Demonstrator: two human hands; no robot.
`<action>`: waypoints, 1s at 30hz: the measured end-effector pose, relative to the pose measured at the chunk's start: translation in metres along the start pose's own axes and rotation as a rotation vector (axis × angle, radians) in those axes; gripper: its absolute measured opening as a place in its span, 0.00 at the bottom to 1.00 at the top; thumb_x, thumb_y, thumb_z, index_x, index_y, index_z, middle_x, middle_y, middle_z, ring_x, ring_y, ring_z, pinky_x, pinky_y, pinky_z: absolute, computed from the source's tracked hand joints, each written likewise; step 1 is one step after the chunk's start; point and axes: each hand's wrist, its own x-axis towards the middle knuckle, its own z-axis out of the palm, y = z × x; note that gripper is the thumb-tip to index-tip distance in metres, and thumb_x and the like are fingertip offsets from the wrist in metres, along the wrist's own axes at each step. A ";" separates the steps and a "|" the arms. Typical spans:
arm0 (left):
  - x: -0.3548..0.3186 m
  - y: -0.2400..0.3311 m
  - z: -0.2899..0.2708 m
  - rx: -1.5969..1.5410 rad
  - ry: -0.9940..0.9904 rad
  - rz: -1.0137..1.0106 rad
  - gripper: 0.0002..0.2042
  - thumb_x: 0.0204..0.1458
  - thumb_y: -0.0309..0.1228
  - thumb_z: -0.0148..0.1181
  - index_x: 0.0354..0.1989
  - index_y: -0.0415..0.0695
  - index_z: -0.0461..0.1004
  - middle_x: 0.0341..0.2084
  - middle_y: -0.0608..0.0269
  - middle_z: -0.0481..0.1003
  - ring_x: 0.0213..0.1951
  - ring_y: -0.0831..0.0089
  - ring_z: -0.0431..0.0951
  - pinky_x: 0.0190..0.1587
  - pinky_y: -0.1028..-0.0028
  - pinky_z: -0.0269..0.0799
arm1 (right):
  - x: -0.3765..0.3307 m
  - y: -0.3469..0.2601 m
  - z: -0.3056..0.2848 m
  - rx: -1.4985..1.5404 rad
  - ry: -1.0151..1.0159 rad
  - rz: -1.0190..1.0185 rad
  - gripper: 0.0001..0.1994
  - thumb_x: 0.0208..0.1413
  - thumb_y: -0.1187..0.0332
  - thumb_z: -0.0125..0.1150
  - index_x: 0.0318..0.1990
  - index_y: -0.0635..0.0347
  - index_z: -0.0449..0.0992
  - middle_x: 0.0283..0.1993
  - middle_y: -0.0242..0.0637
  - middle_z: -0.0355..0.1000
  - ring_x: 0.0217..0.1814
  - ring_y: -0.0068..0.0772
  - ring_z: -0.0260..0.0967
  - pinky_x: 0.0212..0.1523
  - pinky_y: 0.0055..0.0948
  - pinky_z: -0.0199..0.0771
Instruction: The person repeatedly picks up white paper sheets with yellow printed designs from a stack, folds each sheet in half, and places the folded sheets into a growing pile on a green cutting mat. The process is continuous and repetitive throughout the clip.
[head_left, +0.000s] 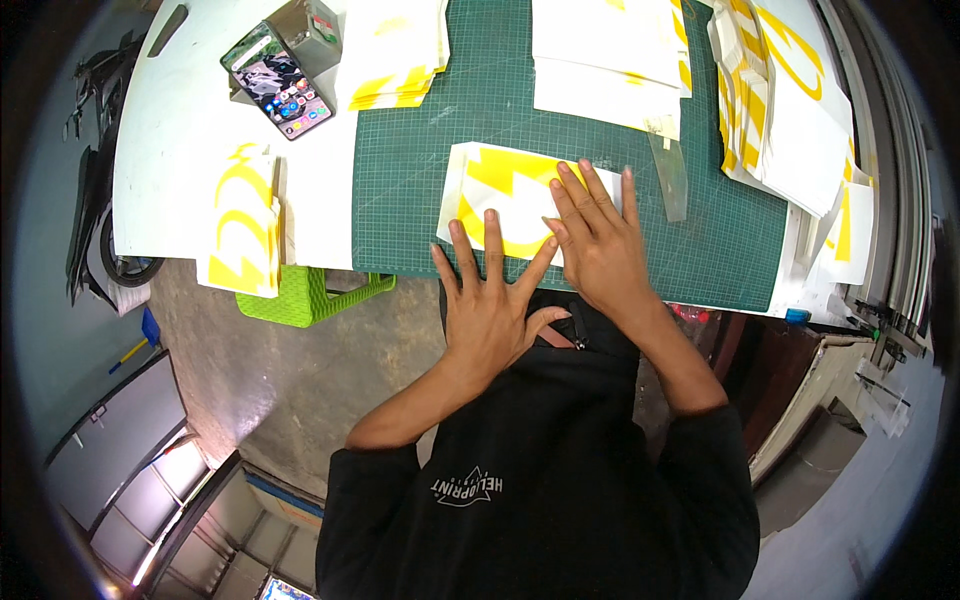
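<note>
A white paper piece with yellow print point(495, 185), which looks like a flat envelope or folded sheet, lies on the green cutting mat point(400, 190) near its front edge. My left hand point(490, 300) is spread, its fingertips at the paper's lower left edge. Flat on the right part of the paper rests my right hand point(600, 235), fingers stretched out and covering some of the print. Neither hand grips anything. Right of the paper lies a clear plastic strip point(670, 178), its upper end near a white stack.
White-and-yellow paper stacks lie at the back left point(395, 50), back middle point(605, 50), right point(790, 110) and far left point(240, 225). A phone point(277, 82) leans on a grey box point(318, 35). A green stool point(300, 297) stands below the table's front edge.
</note>
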 end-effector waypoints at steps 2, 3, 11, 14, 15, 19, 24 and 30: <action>0.000 0.000 -0.001 -0.013 -0.009 0.003 0.41 0.57 0.71 0.50 0.78 0.71 0.58 0.77 0.27 0.41 0.74 0.14 0.38 0.65 0.17 0.43 | 0.000 0.004 -0.003 -0.051 -0.015 -0.024 0.22 0.68 0.60 0.61 0.64 0.63 0.76 0.75 0.40 0.65 0.82 0.47 0.53 0.78 0.73 0.42; 0.000 0.000 -0.001 -0.020 -0.014 0.004 0.41 0.57 0.71 0.50 0.78 0.70 0.58 0.77 0.27 0.41 0.74 0.14 0.38 0.65 0.17 0.43 | 0.000 0.005 -0.003 -0.060 -0.022 -0.016 0.23 0.68 0.59 0.60 0.64 0.62 0.75 0.76 0.39 0.65 0.82 0.46 0.52 0.77 0.75 0.40; -0.002 -0.014 0.005 -0.009 0.079 0.012 0.34 0.64 0.60 0.52 0.76 0.63 0.63 0.77 0.41 0.53 0.76 0.30 0.47 0.71 0.24 0.38 | 0.005 0.016 -0.003 -0.118 -0.020 0.014 0.23 0.68 0.57 0.59 0.67 0.56 0.74 0.77 0.33 0.64 0.83 0.47 0.50 0.75 0.82 0.35; 0.001 -0.019 0.007 0.052 0.212 0.040 0.27 0.64 0.47 0.58 0.72 0.59 0.69 0.74 0.50 0.61 0.75 0.40 0.56 0.72 0.28 0.39 | 0.004 0.016 -0.004 -0.085 -0.047 0.037 0.24 0.70 0.59 0.57 0.69 0.57 0.73 0.79 0.31 0.61 0.85 0.45 0.47 0.76 0.80 0.31; 0.004 -0.020 0.007 0.075 0.254 0.046 0.25 0.64 0.43 0.61 0.70 0.57 0.71 0.73 0.53 0.64 0.74 0.43 0.59 0.73 0.29 0.40 | 0.004 0.016 -0.003 -0.100 -0.038 0.028 0.23 0.70 0.58 0.57 0.68 0.57 0.73 0.78 0.32 0.63 0.84 0.45 0.48 0.75 0.81 0.32; 0.024 -0.029 0.000 0.013 0.262 0.166 0.25 0.59 0.31 0.63 0.67 0.53 0.74 0.71 0.58 0.66 0.72 0.51 0.63 0.75 0.35 0.46 | 0.004 0.017 -0.003 -0.120 -0.022 0.005 0.23 0.70 0.57 0.58 0.67 0.57 0.75 0.77 0.34 0.65 0.84 0.46 0.49 0.74 0.83 0.37; 0.054 -0.044 -0.013 -0.050 0.092 0.371 0.30 0.59 0.28 0.62 0.72 0.48 0.67 0.75 0.54 0.61 0.76 0.49 0.57 0.77 0.41 0.47 | 0.004 0.018 -0.002 -0.118 -0.028 0.010 0.23 0.71 0.58 0.56 0.67 0.58 0.74 0.78 0.34 0.63 0.84 0.47 0.49 0.73 0.83 0.38; 0.069 -0.061 -0.018 -0.131 -0.038 0.442 0.35 0.62 0.39 0.59 0.77 0.44 0.57 0.78 0.51 0.54 0.79 0.49 0.50 0.78 0.42 0.41 | 0.005 0.017 -0.003 -0.097 -0.050 0.021 0.23 0.71 0.59 0.56 0.68 0.58 0.73 0.79 0.35 0.61 0.84 0.47 0.48 0.74 0.83 0.38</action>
